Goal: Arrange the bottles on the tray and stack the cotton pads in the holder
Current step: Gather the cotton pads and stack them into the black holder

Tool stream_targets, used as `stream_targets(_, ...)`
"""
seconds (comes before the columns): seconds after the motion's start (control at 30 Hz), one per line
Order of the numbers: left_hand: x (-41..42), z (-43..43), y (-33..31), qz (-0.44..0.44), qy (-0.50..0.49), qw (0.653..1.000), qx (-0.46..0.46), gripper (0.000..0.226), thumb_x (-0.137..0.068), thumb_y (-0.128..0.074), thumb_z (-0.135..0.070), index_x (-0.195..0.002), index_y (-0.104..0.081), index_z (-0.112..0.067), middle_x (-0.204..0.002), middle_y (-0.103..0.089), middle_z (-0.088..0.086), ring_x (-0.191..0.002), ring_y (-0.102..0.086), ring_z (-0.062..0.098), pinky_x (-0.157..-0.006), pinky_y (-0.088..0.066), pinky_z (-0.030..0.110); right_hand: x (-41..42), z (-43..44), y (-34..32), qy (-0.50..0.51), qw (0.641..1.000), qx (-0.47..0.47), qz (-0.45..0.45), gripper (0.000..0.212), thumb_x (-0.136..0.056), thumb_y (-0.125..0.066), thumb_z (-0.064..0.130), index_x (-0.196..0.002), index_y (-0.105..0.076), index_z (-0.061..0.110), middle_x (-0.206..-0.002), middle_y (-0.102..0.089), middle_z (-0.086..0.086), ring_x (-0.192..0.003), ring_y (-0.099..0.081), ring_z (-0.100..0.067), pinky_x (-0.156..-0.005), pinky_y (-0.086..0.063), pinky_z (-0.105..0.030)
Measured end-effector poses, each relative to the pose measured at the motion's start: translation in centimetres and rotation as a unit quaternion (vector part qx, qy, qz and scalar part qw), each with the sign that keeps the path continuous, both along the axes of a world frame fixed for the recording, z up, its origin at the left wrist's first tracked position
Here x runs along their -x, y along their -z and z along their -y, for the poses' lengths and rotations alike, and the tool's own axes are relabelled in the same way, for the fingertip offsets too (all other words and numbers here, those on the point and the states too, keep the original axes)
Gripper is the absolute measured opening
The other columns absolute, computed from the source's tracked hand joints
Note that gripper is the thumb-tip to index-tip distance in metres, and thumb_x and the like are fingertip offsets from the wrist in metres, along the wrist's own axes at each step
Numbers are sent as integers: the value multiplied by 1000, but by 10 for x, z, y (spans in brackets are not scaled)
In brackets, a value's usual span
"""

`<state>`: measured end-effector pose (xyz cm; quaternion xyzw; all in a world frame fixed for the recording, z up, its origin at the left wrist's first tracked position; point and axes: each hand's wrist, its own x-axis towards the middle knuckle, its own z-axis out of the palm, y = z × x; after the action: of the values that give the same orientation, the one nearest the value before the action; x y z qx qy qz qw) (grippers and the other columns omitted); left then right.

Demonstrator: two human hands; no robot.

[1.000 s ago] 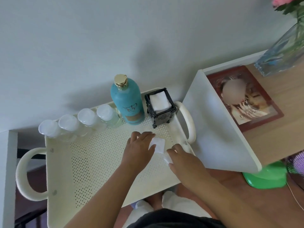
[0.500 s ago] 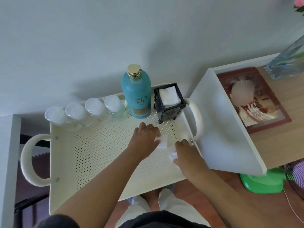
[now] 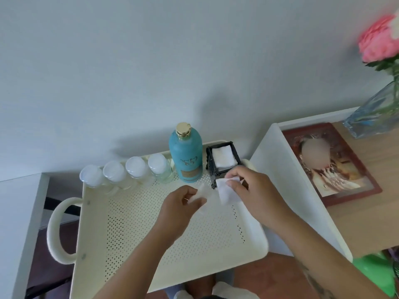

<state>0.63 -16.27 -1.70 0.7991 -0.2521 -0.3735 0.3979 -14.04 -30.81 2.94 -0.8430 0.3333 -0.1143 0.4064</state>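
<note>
The cotton pad [image 3: 226, 192] in the right hand [image 3: 254, 195] is a small white square. The fingers [image 3: 232, 175] pinch its top edge, and it hangs down just above the tray floor. The black holder [image 3: 222, 160] is right behind it, toward the back right corner of the tray [image 3: 151, 244]. So the way to go looks like up and a little back, over the holder's open top. The holder stands straight up, and white pads already lie inside it (I cannot tell how many).

The left hand [image 3: 181, 212] pinches another white pad [image 3: 199, 199] too, a bit blurry, nearer the middle of the tray. The right hand is closer to the holder, so I think its pad should go in first. It likely needs to lie flat to fit the square opening.

Along the back edge of the tray, the tall blue bottle [image 3: 186, 156] with a gold cap stands just left of the holder. Four small clear bottles [image 3: 127, 172] with white caps stand in a row to its left. The bottles look done.

A framed picture [image 3: 332, 165] and a glass vase [image 3: 375, 117] with a pink flower [image 3: 380, 37] sit on the wooden tabletop [image 3: 367, 219] off to the right.
</note>
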Motion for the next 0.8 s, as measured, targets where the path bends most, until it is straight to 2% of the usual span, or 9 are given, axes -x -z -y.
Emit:
stream_targets(0.07,-3,0,-13,-26,-50,998,18,9,-82,-74,-32,-79,-68,-26,-73,-72,-2,-56,-58,2,-56,-47,18,-12,20,-10,6,999,13,29,5,-92,-57,28,-91,-61,31,-66,-57,13,-58,-50,1,-51,-37,-10)
stream_targets(0.17,-2,3,-30,-82,-97,990,67,11,-82,-75,-26,-80,-68,-18,-72,-75,-4,-61,-67,7,-58,-54,17,-31,48,-17,-3,1000,12,24,6,-91,-58,31,-87,-61,33,-64,-56,10,-53,-48,-4,-48,-36,-12)
stream_targets(0.27,0,7,-40,-113,-127,980,99,7,-84,-74,-21,-84,-70,-16,-76,-76,0,-66,-70,12,-61,-56,17,-48,65,-14,-22,1000,5,3,8,-90,-59,32,-83,-62,32,-76,-63,6,-58,-50,-11,-53,-39,-21)
stream_targets(0.37,3,11,-45,-136,-157,971,121,8,-88,-70,-24,-90,-71,-16,-81,-77,1,-73,-74,18,-70,-58,24,-60,70,-8,-20,1000,0,18,10,-90,-59,31,-80,-63,30,-75,-62,3,-56,-47,-5,-49,-35,-14)
stream_targets(0.43,4,14,-46,-155,-173,964,133,11,-90,-67,-25,-94,-71,-16,-83,-77,1,-76,-74,21,-76,-58,31,-63,71,-2,-12,1000,5,24,9,-89,-60,28,-81,-64,27,-83,-59,1,-67,-51,-5,-55,-36,-15)
stream_targets(0.53,9,22,-48,-159,-184,960,137,12,-92,-65,-27,-96,-71,-17,-81,-77,0,-75,-74,20,-78,-59,35,-61,69,8,2,999,32,20,7,-89,-62,28,-93,-65,24,-97,-52,4,-86,-50,-9,-67,-36,-18)
stream_targets(0.63,16,34,-50,-117,-180,968,130,12,-91,-65,-27,-99,-70,-20,-77,-74,-2,-67,-71,13,-72,-61,33,-49,61,15,56,995,49,68,13,-92,-57,29,-103,-63,26,-103,-50,9,-97,-48,-10,-79,-39,-23)
stream_targets(0.73,25,49,-55,-82,-194,964,161,25,-89,-68,-20,-107,-58,-33,-83,-67,4,-57,-68,15,-55,-57,26,-30,47,26,102,986,63,119,17,-94,-50,25,-108,-59,28,-106,-50,13,-104,-46,-10,-84,-39,-23)
stream_targets(0.8,31,60,-59,-41,-191,966,170,28,-89,-68,-19,-99,-52,-40,-84,-64,6,-51,-65,17,-48,-54,25,-18,37,36,132,982,58,121,17,-94,-48,23,-107,-59,28,-106,-51,13,-105,-45,-10,-87,-38,-23)
